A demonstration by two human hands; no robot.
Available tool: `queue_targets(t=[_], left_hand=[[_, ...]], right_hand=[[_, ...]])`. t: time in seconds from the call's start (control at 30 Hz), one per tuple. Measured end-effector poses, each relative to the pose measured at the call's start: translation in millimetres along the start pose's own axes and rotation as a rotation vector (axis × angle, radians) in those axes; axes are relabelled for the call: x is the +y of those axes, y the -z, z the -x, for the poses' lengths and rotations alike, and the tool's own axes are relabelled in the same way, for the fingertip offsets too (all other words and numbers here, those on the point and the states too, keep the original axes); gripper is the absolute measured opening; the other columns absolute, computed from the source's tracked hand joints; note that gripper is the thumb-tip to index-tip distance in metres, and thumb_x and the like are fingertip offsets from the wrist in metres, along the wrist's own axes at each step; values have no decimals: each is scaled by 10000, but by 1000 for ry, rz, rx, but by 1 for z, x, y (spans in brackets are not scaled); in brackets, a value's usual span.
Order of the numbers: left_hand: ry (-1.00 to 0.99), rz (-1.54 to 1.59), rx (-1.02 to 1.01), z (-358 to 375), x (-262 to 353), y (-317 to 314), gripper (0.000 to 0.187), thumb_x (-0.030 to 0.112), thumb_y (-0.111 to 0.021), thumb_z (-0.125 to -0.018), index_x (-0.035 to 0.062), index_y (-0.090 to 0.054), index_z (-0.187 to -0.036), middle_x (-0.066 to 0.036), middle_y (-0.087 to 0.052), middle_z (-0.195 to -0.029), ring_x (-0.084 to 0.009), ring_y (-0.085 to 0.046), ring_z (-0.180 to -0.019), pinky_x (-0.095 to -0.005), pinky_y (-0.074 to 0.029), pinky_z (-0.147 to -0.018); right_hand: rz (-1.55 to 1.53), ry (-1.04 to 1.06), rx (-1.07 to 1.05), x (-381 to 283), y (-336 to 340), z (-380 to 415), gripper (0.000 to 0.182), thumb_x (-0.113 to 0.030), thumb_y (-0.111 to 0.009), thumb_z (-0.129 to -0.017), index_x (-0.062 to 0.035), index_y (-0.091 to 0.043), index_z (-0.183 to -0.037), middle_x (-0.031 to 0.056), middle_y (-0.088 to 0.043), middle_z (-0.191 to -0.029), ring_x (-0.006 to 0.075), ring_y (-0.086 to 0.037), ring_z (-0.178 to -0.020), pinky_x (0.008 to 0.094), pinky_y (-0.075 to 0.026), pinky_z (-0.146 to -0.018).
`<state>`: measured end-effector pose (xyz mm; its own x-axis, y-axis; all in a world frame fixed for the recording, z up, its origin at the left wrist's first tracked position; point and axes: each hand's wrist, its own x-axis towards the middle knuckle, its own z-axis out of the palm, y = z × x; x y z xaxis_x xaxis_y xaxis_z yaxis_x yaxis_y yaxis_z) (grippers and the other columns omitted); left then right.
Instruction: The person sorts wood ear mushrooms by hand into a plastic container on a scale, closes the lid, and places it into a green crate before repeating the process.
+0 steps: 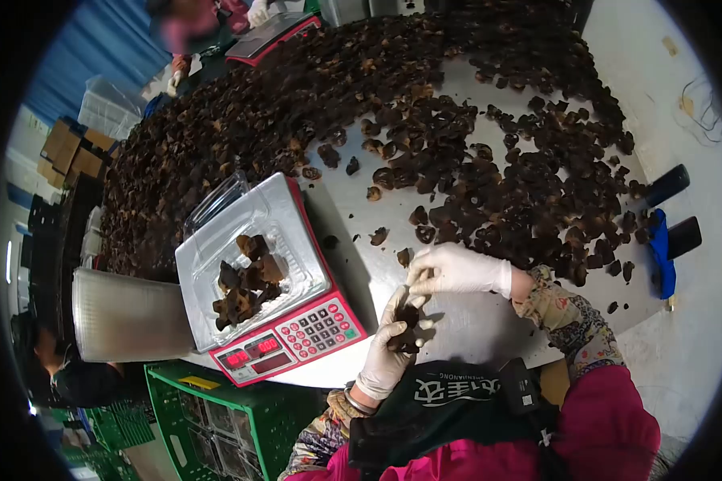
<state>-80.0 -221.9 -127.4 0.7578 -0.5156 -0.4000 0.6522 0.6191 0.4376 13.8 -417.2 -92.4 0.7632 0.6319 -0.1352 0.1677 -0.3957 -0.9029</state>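
My left hand, in a white glove, is closed around a dark brown dried mushroom piece, near the table's front edge. Just above it my right hand, also gloved, has its fingers pressed together and pointing down toward the left fingertips; what they pinch, if anything, I cannot make out. A small brown piece shows beside the right fingertips. To the left, a red and silver digital scale carries a clear plastic box with several mushroom pieces in it.
A broad heap of dark mushroom pieces covers much of the metal table. Stacked clear containers stand left of the scale, above a green crate. Dark handled objects lie at right. Across the table, another person works by a second scale.
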Motion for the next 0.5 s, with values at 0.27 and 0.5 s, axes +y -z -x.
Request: queue_targets(t=[0.27, 0.5], left_hand=[[94, -85, -60, 4, 3, 1, 499, 243, -516, -886, 62, -447, -1346, -91, -591, -1191, -191, -617, -942, -239, -454, -711], [97, -139, 18, 10, 5, 9, 490, 239, -496, -908, 55, -429, -1357, -65, -590, -1152, -156, -600, -922, -246, -453, -725]], right_hand=[[773, -453, 951, 75, 130, -47, 611, -487, -634, -809, -125, -543, -1293, 171, -376, -1431, 350, -362, -1320, 379, -323, -1081], [224, 55, 203, 54, 98, -78, 459, -350, -606, -900, -112, -561, -1289, 132, -592, -1258, 252, -581, -1101, 323, -477, -909]])
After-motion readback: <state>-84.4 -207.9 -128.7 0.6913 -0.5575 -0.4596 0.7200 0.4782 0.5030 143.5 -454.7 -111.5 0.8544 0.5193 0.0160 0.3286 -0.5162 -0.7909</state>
